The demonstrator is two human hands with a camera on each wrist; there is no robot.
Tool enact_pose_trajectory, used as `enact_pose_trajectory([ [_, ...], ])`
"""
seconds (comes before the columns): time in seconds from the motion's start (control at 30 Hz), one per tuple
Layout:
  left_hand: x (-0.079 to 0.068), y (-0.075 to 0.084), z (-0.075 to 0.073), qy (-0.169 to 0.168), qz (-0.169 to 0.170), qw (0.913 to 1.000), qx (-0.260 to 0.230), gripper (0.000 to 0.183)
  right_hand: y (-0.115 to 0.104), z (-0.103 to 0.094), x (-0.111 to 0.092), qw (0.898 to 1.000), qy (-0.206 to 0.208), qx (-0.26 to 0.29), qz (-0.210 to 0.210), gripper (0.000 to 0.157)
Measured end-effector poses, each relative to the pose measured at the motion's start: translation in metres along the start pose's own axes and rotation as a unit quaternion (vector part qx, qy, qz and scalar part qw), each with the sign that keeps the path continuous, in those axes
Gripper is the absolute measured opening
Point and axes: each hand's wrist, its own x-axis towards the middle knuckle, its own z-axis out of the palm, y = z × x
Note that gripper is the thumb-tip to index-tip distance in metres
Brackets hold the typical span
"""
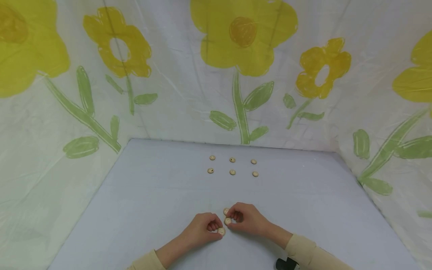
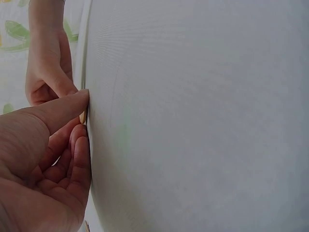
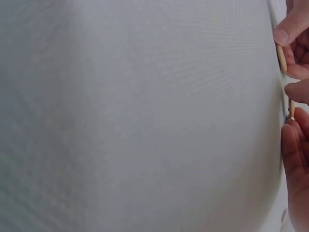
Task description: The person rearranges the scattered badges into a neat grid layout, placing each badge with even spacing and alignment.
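Observation:
My left hand (image 1: 204, 228) pinches a small round wooden button (image 1: 221, 231) between thumb and fingers, low over the table. Just to its right, my right hand (image 1: 248, 219) pinches a second wooden button (image 1: 228, 221) at its edge. A third button (image 1: 226, 211) lies right behind that one, by the right fingertips; whether the two touch, I cannot tell. In the left wrist view the left thumb and fingers close about a thin button edge (image 2: 82, 117). Both pinched buttons appear edge-on in the right wrist view, one at the left hand's fingers (image 3: 281, 57).
Farther back on the pale table (image 1: 152, 187), several like buttons lie in two rows, among them a front-row button (image 1: 232, 172). A flower-painted white curtain (image 1: 175, 105) bounds the table behind and at the sides. A black object (image 1: 286, 264) shows near the right sleeve.

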Motion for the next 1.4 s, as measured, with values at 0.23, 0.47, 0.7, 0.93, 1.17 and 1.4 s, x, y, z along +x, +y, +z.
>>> enact_pose_trajectory([
  [0.23, 0.0, 0.001, -0.001, -0.001, 0.003, 1.0, -0.003, 0.018, 0.0, -0.001, -0.001, 1.0, 0.007, 0.016, 0.007, 0.021],
  [0.47, 0.0, 0.002, -0.002, -0.004, -0.005, 1.0, -0.003, 0.018, -0.02, -0.007, -0.001, 0.999, 0.024, 0.034, 0.011, 0.02],
  [0.7, -0.001, 0.0, -0.002, -0.005, -0.005, 1.0, -0.007, 0.018, -0.027, -0.008, 0.0, 0.998, 0.032, 0.043, 0.037, 0.018],
  [0.93, 0.0, -0.002, -0.001, -0.004, -0.004, 0.9999, -0.011, 0.018, 0.001, -0.003, 0.003, 0.992, 0.04, 0.072, 0.101, 0.019],
  [1.17, 0.0, -0.001, 0.0, -0.002, 0.0, 0.9999, -0.012, 0.018, 0.008, -0.008, 0.009, 0.987, 0.054, 0.091, 0.121, 0.02],
  [1.4, 0.0, 0.0, -0.001, -0.006, -0.01, 0.9999, -0.012, 0.018, 0.012, -0.009, 0.017, 0.985, 0.07, 0.09, 0.125, 0.02],
])
